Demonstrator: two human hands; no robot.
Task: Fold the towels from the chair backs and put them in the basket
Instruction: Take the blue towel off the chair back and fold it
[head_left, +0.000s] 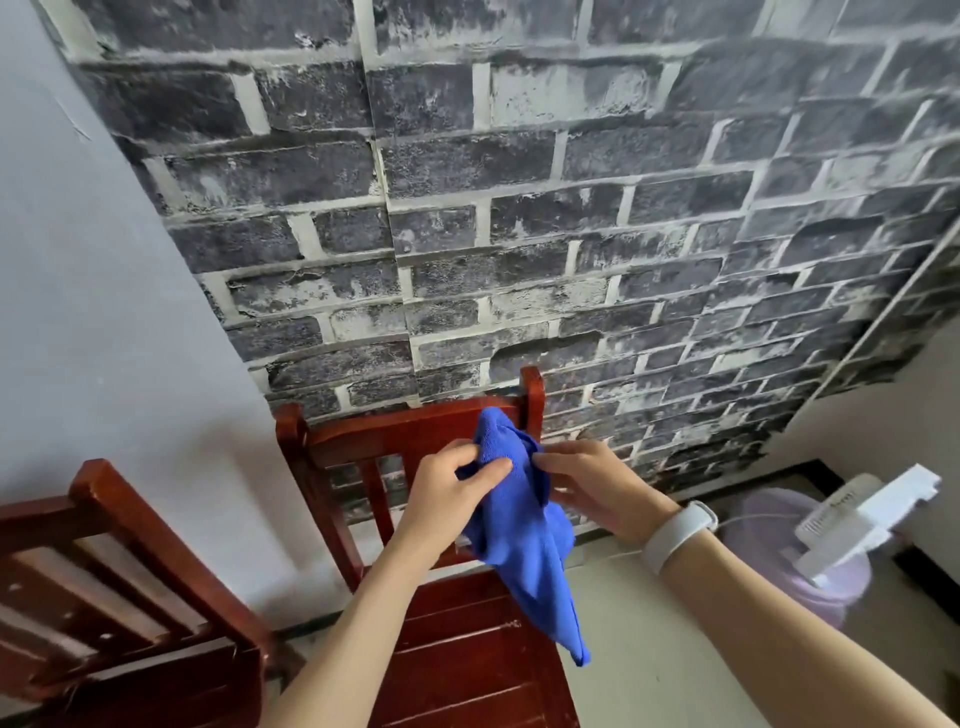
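Two bare forearms reach forward from the bottom of the view, over the seat of a red-brown wooden chair (467, 654). The left hand (452, 488) pinches a bunched blue towel (519, 530) between its thumb and curled fingers near the cloth's top. The right hand (587, 483), with a white wristband (678, 535) on its wrist, grips the same towel from the other side, fingers curled into the fabric. The towel is held up in front of the chair's slatted back, its top level with the back's upper rail, and it hangs in a crumpled twist with its lowest corner dangling above the seat. To the left stands a second wooden chair (119, 587) of the same colour. To the right, on the pale floor, is a lilac round object with a white part (862, 514) on top. Behind everything rises a dark brick-patterned wall (519, 208), with a plain grey wall at left.
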